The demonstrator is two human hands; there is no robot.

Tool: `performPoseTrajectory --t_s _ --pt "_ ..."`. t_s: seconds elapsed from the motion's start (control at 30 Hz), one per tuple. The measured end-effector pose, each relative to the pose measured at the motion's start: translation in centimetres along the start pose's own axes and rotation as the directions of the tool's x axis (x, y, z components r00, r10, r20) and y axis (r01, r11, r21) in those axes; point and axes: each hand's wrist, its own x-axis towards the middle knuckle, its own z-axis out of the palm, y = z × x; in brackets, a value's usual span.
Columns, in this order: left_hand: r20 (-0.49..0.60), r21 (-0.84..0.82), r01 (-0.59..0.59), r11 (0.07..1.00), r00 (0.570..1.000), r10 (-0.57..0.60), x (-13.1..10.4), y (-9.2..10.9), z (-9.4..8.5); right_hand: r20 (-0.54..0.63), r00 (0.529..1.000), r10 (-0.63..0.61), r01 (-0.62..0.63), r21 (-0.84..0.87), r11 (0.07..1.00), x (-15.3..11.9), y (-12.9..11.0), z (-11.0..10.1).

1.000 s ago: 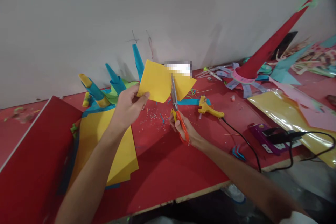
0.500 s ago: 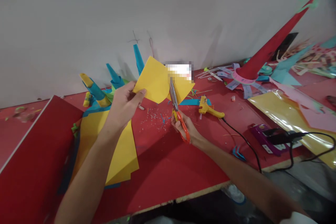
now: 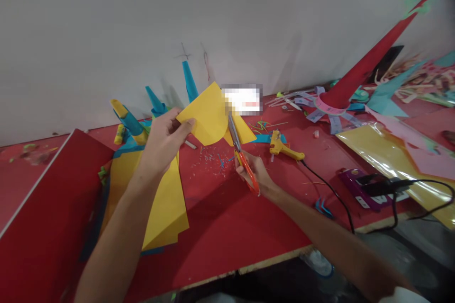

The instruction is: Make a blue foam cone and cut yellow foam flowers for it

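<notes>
Between thumb and fingers, my left hand [image 3: 167, 139] pinches the left corner of a yellow sheet of paper [image 3: 204, 116], held up above the table. My right hand [image 3: 256, 170] is closed round the handles of orange-handled scissors [image 3: 246, 165]. Their blades lie across the paper, which has a curved cut edge, with a strip hanging on the right of the blades. Below, small paper scraps [image 3: 215, 161] are scattered on the red tabletop [image 3: 227, 227]. Under my left forearm lies a stack of yellow sheets [image 3: 165, 213] on blue ones.
A yellow hot glue gun [image 3: 289, 150] with a black cord lies right of my right hand. Blue paper cones [image 3: 190, 83] stand behind the paper. A red cone [image 3: 369, 59], a purple power box [image 3: 360, 188] and a shiny yellow sheet [image 3: 384, 151] are farther right. A red board [image 3: 60, 199] leans at left.
The yellow paper has turned and tilted slightly in my left hand. The scissors have cut farther along the curve, and the strip on the right hangs lower.
</notes>
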Motion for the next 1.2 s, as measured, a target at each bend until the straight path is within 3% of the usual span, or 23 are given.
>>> performPoseTrajectory --t_s 0.27,0.6,0.83,0.93,1.2 --pt "0.126 0.192 -0.082 0.978 0.990 0.058 -0.1 1.1 -0.4 0.024 0.999 -0.046 0.045 0.019 0.999 0.2 1.1 0.5" --pt "-0.008 -0.007 0.002 1.000 1.000 -0.002 0.0 0.8 -0.3 0.001 1.000 -0.018 0.018 -0.118 0.993 0.2 -0.9 -0.6" --pt "0.067 0.115 -0.052 0.992 0.997 0.045 -0.1 1.0 -0.4 0.050 0.998 -0.044 0.043 0.030 0.999 0.2 0.6 0.5" --pt "0.093 0.147 -0.066 0.987 0.994 0.052 -0.1 0.7 -0.5 0.049 0.998 -0.031 0.031 0.013 0.999 0.2 0.5 0.3" --pt "-0.002 0.149 -0.079 0.986 0.997 0.080 0.0 0.2 -0.6 0.022 1.000 -0.020 0.020 -0.041 0.999 0.1 -0.1 -0.4"
